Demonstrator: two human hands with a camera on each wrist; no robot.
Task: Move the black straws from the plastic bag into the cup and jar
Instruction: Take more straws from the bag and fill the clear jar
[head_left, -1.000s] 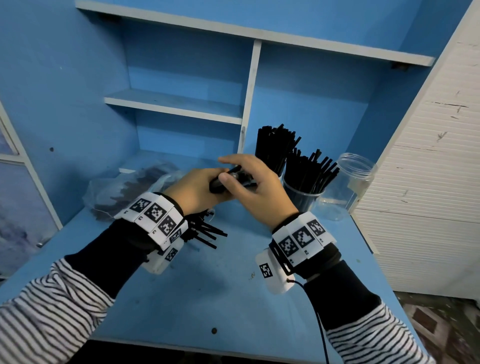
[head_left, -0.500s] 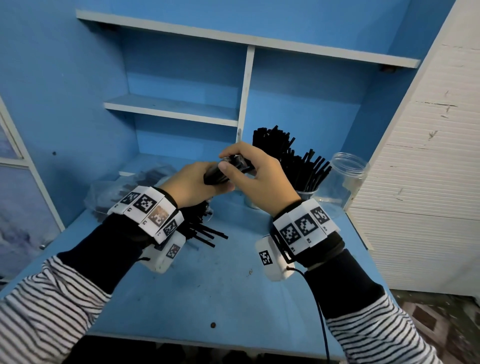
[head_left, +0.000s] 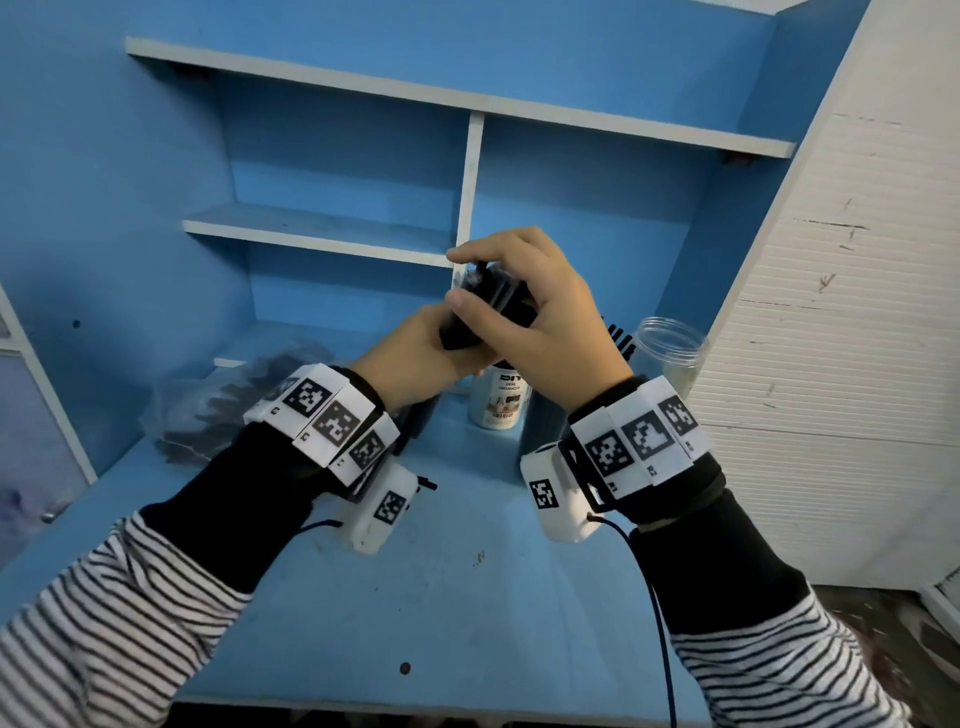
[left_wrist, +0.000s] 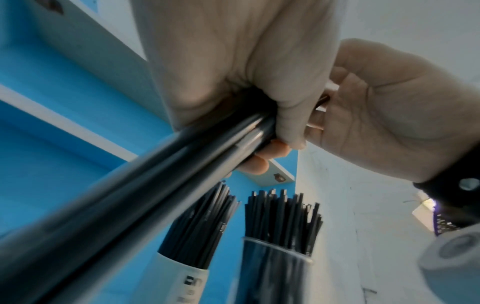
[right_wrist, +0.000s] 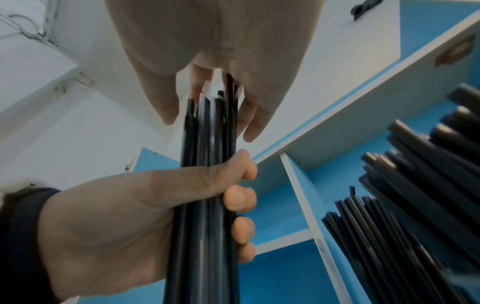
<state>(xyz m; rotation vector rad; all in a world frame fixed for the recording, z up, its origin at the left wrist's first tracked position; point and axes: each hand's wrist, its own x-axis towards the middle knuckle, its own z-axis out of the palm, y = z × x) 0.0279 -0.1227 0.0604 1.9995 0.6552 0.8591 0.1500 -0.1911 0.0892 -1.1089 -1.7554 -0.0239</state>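
both hands (head_left: 498, 322) grip straws (right_wrist: 207, 185); cup (left_wrist: 182, 277) holds straws

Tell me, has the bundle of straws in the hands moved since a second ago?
Yes. The bundle of straws has risen: it was level with the cup's straw tops before, and now sits beside the white shelf divider, above the labelled cup, held by both hands.

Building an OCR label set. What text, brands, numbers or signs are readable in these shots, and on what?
"DIY": top of the label on the white cylindrical cup, head view; a small word before it is unreadable.
"DESK ORGANIZER": beneath it, small, likely reading only.
Lower label lines: too small to read.
Same cup's label in the left wrist view: blurred, unreadable.
Black-and-white square marker tags on the white wristbands: patterns; tiny edge digits unreadable.
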